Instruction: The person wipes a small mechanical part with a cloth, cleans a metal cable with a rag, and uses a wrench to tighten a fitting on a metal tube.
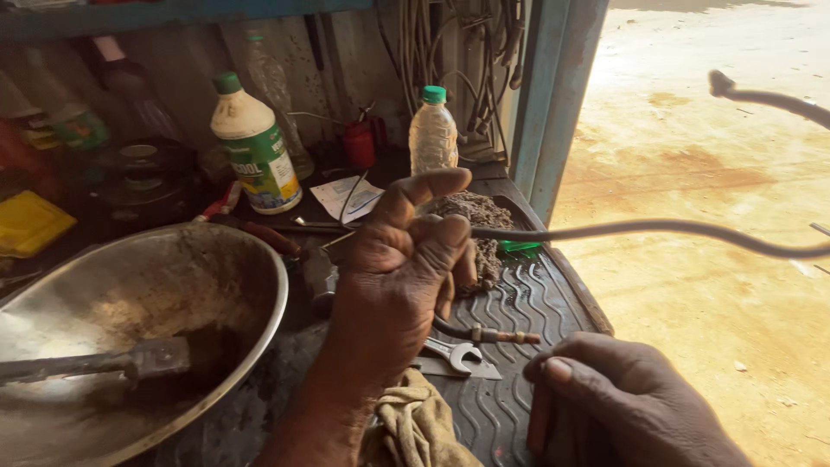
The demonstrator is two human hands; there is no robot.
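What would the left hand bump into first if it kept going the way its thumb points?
Probably the clear plastic bottle with the green cap, standing just beyond the left hand; depth is hard to judge from this one view.

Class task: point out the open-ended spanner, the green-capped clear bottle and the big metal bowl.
spanner (456,353), head view, on its open jaw end.
clear bottle (432,138), head view, on its body.
metal bowl (270,303), head view, on its right rim.

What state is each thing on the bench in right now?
left hand: closed around the hose, raised over the bench
right hand: resting on the mat's edge, grip unclear
hose: held, looping out to the right, brass fitting end above the mat
green-capped bottles: upright, capped
steel bowl: tilted, dirty, tool inside
spanner: lying flat on the ribbed mat
rag: crumpled
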